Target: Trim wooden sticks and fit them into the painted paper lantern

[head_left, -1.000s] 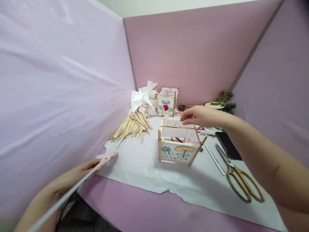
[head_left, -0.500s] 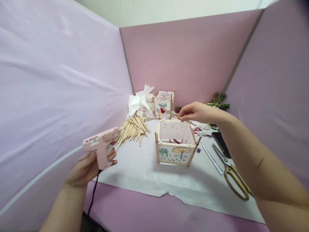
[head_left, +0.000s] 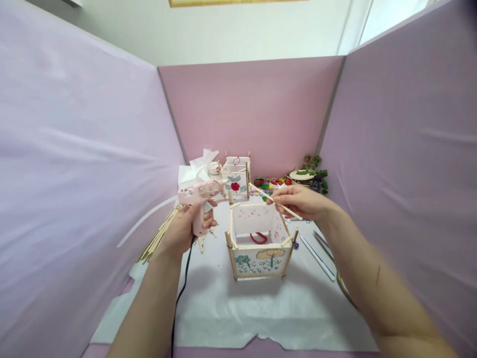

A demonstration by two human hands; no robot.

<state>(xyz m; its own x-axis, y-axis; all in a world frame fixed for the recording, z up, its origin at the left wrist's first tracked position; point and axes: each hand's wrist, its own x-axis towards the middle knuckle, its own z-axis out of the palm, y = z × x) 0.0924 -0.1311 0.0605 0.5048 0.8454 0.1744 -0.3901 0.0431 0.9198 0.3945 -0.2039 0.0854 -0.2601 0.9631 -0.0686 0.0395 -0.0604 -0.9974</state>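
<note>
My left hand (head_left: 192, 221) is wrapped round the grip of a pink hot glue gun (head_left: 201, 193), its nozzle pointing right. A white glue stick (head_left: 149, 219) trails from the gun's back, and a black cord (head_left: 182, 288) hangs below. Between the fingertips of my right hand (head_left: 294, 201) is a thin wooden stick (head_left: 274, 201), slanting up to the left. The gun's nozzle and the stick's upper end are apart. Below both hands stands an open-topped box frame (head_left: 261, 261) of sticks and white panels, with trees drawn on its front. A red loop (head_left: 258, 238) shows inside.
A heap of wooden sticks (head_left: 158, 236) lies at left. Behind are a second frame with a rose (head_left: 234, 179), white paper (head_left: 199, 166) and leafy decorations (head_left: 311, 164). A white pen (head_left: 316, 257) and scissors (head_left: 324, 243) lie at right.
The glue gun in my left hand has moved right, nearer the box frame. My right hand has turned the stick to slant more steeply. The view has tilted up.
</note>
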